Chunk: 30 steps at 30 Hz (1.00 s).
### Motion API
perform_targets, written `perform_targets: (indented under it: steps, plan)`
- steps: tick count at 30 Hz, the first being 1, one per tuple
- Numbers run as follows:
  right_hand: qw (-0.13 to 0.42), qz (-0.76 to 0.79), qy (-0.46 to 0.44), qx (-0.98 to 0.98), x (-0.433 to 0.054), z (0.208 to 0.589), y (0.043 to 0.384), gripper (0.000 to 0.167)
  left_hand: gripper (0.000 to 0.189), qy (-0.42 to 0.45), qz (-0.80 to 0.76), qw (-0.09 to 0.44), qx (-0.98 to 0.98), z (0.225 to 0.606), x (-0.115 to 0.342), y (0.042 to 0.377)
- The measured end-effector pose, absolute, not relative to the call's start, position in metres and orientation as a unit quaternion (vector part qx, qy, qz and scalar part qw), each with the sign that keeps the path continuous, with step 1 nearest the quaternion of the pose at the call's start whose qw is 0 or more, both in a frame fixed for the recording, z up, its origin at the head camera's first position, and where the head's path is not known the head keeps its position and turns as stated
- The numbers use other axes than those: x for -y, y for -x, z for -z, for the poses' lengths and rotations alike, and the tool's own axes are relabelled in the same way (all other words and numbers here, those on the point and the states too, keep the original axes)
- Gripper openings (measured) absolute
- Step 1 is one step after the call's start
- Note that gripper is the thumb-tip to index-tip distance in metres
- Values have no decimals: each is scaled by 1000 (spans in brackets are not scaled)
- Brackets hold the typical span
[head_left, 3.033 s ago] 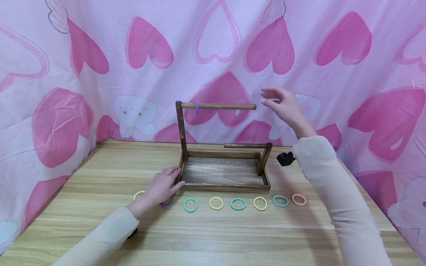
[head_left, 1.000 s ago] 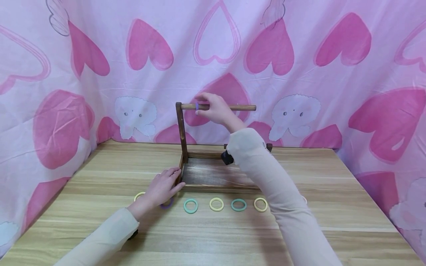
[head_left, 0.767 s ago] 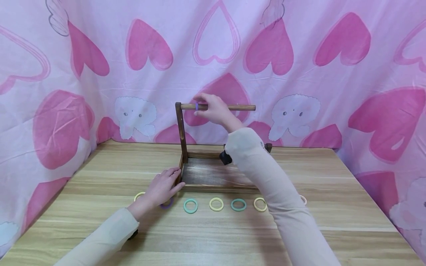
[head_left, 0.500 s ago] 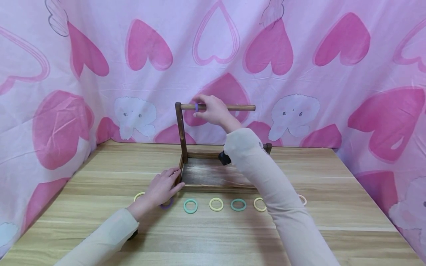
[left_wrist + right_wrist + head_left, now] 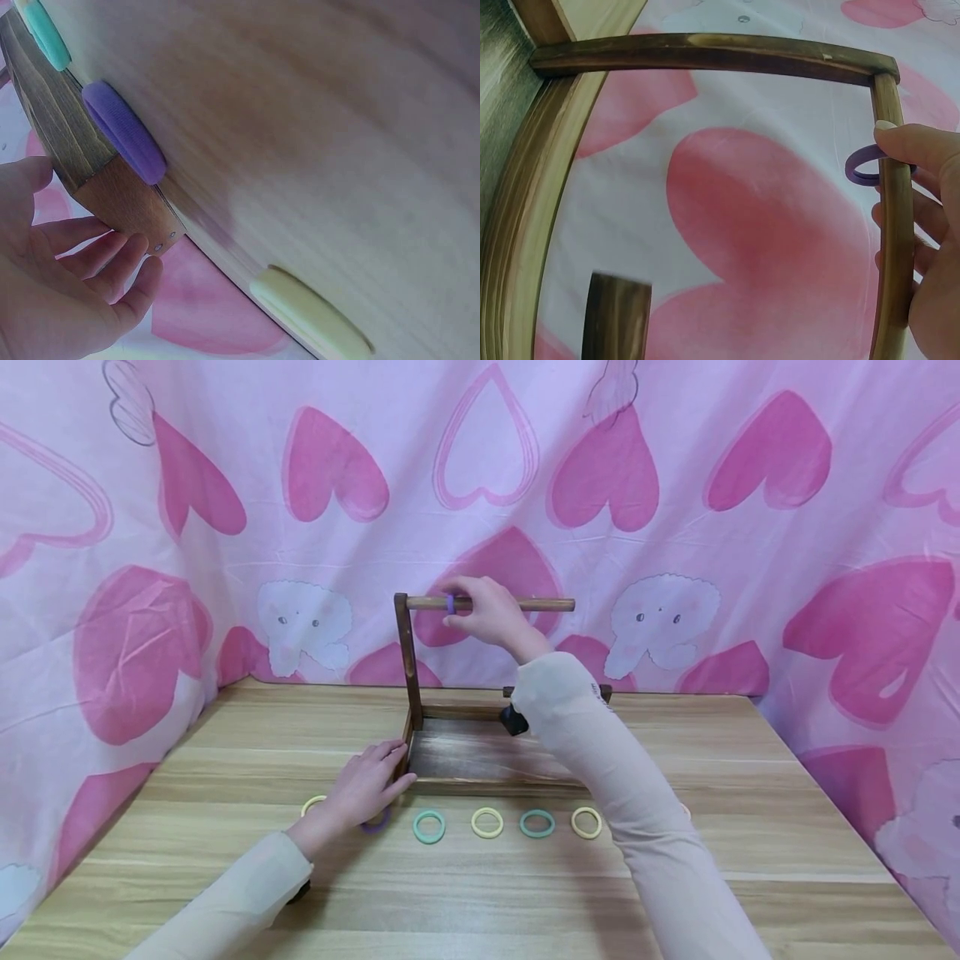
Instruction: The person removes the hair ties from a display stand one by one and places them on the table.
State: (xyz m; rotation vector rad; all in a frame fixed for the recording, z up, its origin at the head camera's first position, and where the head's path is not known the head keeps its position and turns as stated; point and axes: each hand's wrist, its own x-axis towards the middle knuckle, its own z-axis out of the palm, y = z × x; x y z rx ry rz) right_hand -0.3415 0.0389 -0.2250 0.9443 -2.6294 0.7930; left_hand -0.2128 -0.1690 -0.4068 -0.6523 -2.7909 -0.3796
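Note:
A dark wooden stand (image 5: 495, 787) has a tray base and a long upper bar (image 5: 551, 605). On that bar hangs a purple hair tie (image 5: 451, 604), near the left post. My right hand (image 5: 491, 612) pinches it, thumb on the near side in the right wrist view and fingers behind the bar. My left hand (image 5: 362, 785) rests against the tray's left front corner, thumb at the front and fingers loosely bent along the side. Another purple hair tie (image 5: 126, 133) lies beside that corner, partly hidden by the left hand in the head view.
Along the tray's front lie more hair ties: green (image 5: 429, 841), yellow (image 5: 487, 836), teal (image 5: 537, 835) and yellow (image 5: 587, 836). One yellow tie (image 5: 311, 311) lies farther left. My right sleeve (image 5: 637, 793) hides most of the row's right end. A heart-patterned curtain (image 5: 337, 543) hangs behind.
My right hand came left from beyond the bar's free end to the purple hair tie. Since half a second ago, hand and tie have shifted slightly right. The left hand stays put.

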Motion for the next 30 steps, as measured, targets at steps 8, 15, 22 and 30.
perform_targets:
  steps: [8,15,22,30]
  plan:
    - [128,-271,-317,900,-52,227,342,42,52,224,133,127,957,408,170,212]
    - [143,-270,-323,896,-64,230,343,40,52,226,134,127,956,409,170,212]
    - [156,-252,-325,898,-75,231,343,41,51,226,137,127,956,407,169,211]
    - [162,-258,-333,892,-87,233,344,40,49,232,134,137,954,408,169,212]
